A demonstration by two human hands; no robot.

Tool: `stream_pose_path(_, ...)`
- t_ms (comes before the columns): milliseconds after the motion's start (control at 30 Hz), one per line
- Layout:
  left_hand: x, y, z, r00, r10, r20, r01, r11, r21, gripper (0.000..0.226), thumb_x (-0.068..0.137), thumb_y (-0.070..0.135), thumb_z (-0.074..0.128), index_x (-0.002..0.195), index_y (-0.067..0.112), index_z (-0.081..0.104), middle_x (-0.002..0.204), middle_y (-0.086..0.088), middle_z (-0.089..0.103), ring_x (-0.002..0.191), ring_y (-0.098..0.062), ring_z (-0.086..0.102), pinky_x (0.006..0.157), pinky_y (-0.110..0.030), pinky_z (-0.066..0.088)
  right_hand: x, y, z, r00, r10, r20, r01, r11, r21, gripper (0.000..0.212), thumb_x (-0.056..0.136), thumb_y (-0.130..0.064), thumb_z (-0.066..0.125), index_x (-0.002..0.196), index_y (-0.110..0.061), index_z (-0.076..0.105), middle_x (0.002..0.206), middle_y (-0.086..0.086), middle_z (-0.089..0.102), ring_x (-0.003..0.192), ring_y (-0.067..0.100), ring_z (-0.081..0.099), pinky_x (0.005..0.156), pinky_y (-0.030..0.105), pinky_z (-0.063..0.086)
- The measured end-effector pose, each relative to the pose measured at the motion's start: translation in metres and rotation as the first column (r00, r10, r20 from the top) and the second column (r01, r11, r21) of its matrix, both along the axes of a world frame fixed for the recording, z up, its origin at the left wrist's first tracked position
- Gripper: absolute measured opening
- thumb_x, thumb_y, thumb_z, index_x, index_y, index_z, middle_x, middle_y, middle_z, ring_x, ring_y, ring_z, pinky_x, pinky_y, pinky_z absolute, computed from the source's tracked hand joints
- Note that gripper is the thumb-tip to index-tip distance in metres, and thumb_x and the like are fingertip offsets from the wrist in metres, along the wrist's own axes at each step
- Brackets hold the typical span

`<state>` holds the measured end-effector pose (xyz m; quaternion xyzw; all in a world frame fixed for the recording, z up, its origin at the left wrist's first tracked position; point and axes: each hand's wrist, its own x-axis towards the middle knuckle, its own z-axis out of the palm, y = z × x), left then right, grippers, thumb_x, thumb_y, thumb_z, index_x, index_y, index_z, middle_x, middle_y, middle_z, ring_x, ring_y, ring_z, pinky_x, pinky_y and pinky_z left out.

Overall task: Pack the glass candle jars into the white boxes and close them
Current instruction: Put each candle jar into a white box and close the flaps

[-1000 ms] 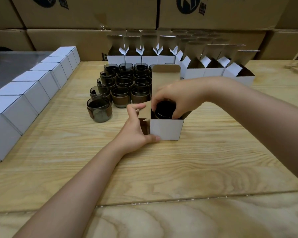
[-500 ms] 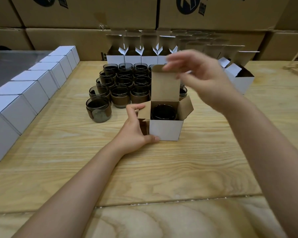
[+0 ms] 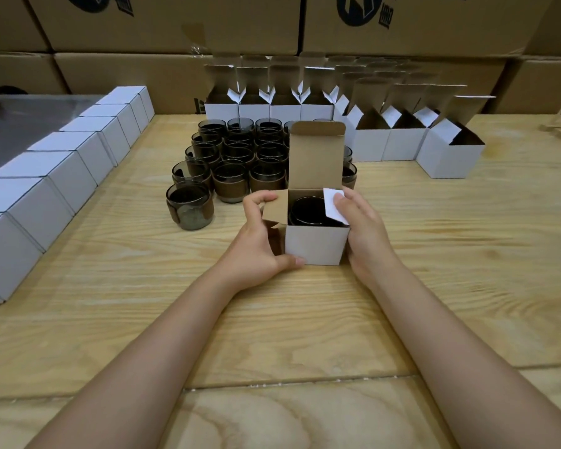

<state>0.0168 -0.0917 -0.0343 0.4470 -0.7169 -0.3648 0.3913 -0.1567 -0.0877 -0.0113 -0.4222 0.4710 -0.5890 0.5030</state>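
Since half a second ago the right hand has come down from beside the raised lid to the right side of the box. It now cups the right wall with bent fingers. One fingertip presses the white right flap, which tilts inward over the jar. The left hand is where it was and grips the box's left side. Its thumb lies on the front face near the bottom edge, and its curled fingers pinch the top of the brown left flap, which stands half open.

The jar sits down inside the box, dark, with only its rim and mouth showing between the flaps. The lid stands upright at the back, its brown inner side facing the camera. The box rests on the wooden table, near the middle.

Just behind and to the left stands a cluster of unpacked jars in rows, each with a brown band round it. The nearest one stands slightly apart at the front left. Behind them, open boxes line the back edge and curve round to the right, lids up. Along the left runs a row of closed boxes, touching side by side. Brown cartons are stacked behind everything.
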Motion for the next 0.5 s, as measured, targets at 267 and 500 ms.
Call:
stream_pose_path(267, -0.0014, -0.0017, -0.0056, 0.998, -0.026, -0.059, 0.022, 0.998, -0.056, 0.104, 0.068, 0.002, 0.084, 0.120, 0.053, 0.009, 0.115, 0.013, 0.052, 0.101, 0.004, 0.060, 0.089, -0.021, 0.048, -0.0053, -0.0018, 0.0041, 0.998, 0.043, -0.046, -0.044, 0.999, 0.000, 0.026, 0.098, -0.010, 0.047, 0.120, -0.016, 0.058, 0.113, 0.008, 0.065, 0.096, 0.019, 0.060, 0.079, 0.032, 0.050)
stream_pose_path(500, -0.0028, 0.0015, -0.0005, 0.994, -0.112, 0.018, 0.113, 0.989, -0.100, 0.100, 0.069, 0.010, 0.083, 0.133, 0.064, 0.027, 0.137, 0.024, 0.033, 0.125, 0.009, 0.040, 0.101, -0.016, 0.042, -0.0047, -0.0007, 0.0041, 0.997, 0.076, 0.008, -0.075, 0.996, -0.045, 0.025, 0.097, -0.007, 0.045, 0.116, -0.016, 0.059, 0.114, 0.009, 0.064, 0.100, 0.020, 0.060, 0.089, 0.037, 0.048)
